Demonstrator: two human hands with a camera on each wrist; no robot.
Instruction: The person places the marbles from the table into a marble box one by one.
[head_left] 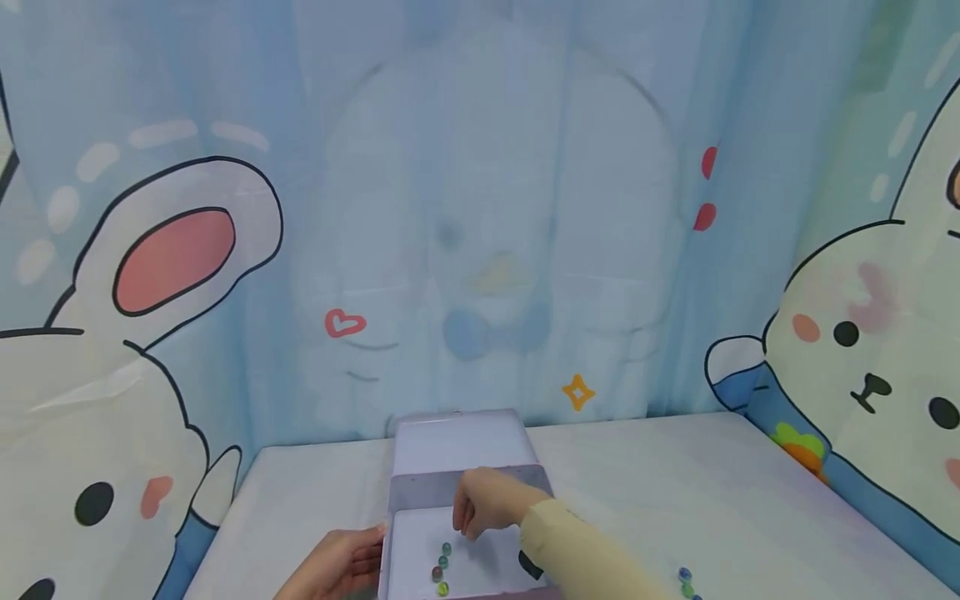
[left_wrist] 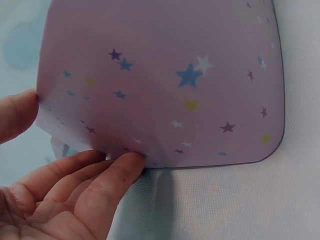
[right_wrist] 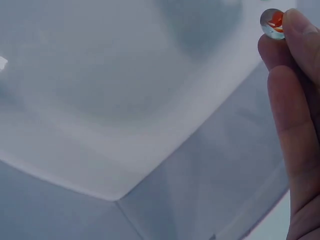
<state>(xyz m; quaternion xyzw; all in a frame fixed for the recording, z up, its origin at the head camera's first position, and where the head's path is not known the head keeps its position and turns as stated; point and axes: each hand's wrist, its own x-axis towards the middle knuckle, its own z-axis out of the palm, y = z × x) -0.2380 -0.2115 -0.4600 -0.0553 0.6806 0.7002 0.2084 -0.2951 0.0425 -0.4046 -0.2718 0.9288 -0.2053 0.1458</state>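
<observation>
My right hand [head_left: 495, 502] is over the inside of a pale lilac box [head_left: 406, 486]. Thumb and fingertips pinch a clear glass marble [right_wrist: 271, 23] with an orange-red and white swirl, seen at the top of the right wrist view. Below it, several marbles [head_left: 443, 562] in green, brown-red and yellow-green lie in a short line on the white floor of the box. My left hand [head_left: 341, 562] holds the box's left side, thumb at the rim and fingers against the outer wall [left_wrist: 150, 100], which is printed with coloured stars.
The lid [head_left: 461, 442] stands raised at the back of the box. More marbles [head_left: 686, 582] in blue and green lie on the white table [head_left: 645, 483] to the right. A blue curtain [head_left: 495, 167] with cartoon rabbits hangs behind. Beside the right sleeve shows a black piece [head_left: 530, 565].
</observation>
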